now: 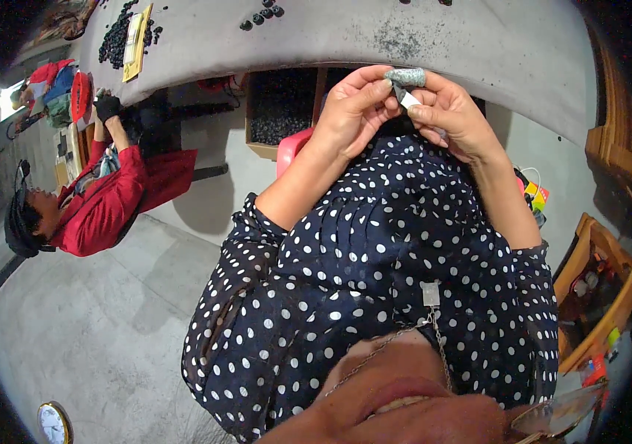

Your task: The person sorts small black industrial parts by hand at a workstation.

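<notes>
My left hand (354, 111) and my right hand (458, 118) meet just in front of the table's near edge, above my lap. A speckled grey-green finger cover (407, 77) wraps the tip of my right index finger. Between the fingertips is a small dark piece (398, 90), pinched by my left thumb and index finger; its kind is too small to tell. A small white piece (409, 101) sits against it, at the tip of my right thumb. The other fingers of both hands are curled in.
A grey cloth-covered table (316, 44) curves across the top, with a heap of small black pieces (115, 43), a yellow card (137, 43) and several dark round pieces (262, 15). Beneath stands a box of black pieces (280, 111). A person in red (112, 200) works at left; a wooden crate (598, 296) stands right.
</notes>
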`<action>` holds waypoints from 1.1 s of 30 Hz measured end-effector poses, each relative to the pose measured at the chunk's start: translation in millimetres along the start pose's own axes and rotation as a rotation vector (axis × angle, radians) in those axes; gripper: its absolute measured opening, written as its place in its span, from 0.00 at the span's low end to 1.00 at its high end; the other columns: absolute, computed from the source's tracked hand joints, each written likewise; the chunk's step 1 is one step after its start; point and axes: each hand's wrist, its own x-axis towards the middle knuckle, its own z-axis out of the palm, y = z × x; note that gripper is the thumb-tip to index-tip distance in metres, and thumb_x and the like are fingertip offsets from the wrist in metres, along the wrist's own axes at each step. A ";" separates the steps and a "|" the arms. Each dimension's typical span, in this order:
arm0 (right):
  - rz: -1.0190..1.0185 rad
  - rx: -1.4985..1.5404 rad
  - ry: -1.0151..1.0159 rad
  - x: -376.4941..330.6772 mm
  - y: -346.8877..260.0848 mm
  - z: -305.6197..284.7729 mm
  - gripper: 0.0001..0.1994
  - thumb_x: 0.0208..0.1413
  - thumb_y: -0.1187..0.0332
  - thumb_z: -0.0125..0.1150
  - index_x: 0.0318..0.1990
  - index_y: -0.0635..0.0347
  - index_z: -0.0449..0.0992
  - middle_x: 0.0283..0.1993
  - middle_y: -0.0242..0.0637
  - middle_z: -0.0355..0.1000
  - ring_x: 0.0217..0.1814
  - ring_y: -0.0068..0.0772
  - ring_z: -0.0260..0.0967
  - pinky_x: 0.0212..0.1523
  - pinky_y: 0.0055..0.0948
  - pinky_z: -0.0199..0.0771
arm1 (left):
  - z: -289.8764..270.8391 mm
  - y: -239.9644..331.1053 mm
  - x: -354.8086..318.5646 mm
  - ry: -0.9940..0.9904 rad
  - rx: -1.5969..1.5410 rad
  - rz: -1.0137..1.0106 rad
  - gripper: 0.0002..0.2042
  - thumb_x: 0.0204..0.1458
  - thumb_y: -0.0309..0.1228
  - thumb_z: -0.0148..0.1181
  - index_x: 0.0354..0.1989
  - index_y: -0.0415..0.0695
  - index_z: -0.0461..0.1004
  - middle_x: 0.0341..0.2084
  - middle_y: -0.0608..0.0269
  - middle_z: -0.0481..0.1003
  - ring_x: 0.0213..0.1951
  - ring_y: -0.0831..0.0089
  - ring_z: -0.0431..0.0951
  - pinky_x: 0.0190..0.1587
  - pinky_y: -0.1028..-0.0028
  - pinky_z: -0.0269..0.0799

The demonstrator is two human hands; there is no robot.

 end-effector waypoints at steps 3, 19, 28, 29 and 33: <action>-0.013 0.036 -0.030 2.9 2.1 -5.1 0.20 0.53 0.69 0.59 0.54 0.62 0.66 0.28 0.27 0.69 0.15 0.09 0.58 0.12 0.07 0.53 | 0.7 0.5 1.7 -0.026 -0.017 0.009 0.09 0.53 0.24 0.55 0.43 0.39 0.71 0.30 0.60 0.75 0.29 0.75 0.75 0.35 0.73 0.76; -0.004 0.031 -0.009 2.3 4.7 -0.3 0.20 0.53 0.69 0.60 0.53 0.63 0.66 0.27 0.26 0.69 0.15 0.08 0.57 0.11 0.07 0.52 | -4.5 0.0 0.7 -0.023 0.011 -0.026 0.11 0.53 0.27 0.57 0.44 0.43 0.72 0.29 0.66 0.74 0.30 0.79 0.74 0.39 0.74 0.74; 0.015 0.073 -0.036 7.7 3.7 -3.6 0.20 0.53 0.70 0.59 0.53 0.63 0.66 0.28 0.27 0.69 0.17 0.09 0.58 0.14 0.07 0.55 | -1.8 6.0 -1.7 -0.045 -0.033 -0.040 0.11 0.52 0.23 0.56 0.44 0.38 0.71 0.30 0.61 0.75 0.29 0.75 0.76 0.36 0.74 0.76; 0.028 0.033 -0.010 7.4 3.0 -4.8 0.19 0.53 0.70 0.59 0.52 0.64 0.67 0.28 0.27 0.68 0.18 0.09 0.58 0.14 0.07 0.55 | 0.3 8.2 -3.1 -0.056 0.023 -0.039 0.11 0.52 0.23 0.57 0.44 0.38 0.71 0.31 0.61 0.75 0.28 0.74 0.76 0.35 0.74 0.76; 0.026 0.033 0.103 5.6 8.6 -6.1 0.16 0.53 0.72 0.59 0.49 0.64 0.70 0.27 0.26 0.68 0.16 0.08 0.57 0.14 0.08 0.55 | 12.6 42.0 -9.8 0.040 0.641 0.201 0.12 0.50 0.21 0.58 0.44 0.37 0.73 0.33 0.63 0.76 0.30 0.77 0.75 0.36 0.78 0.72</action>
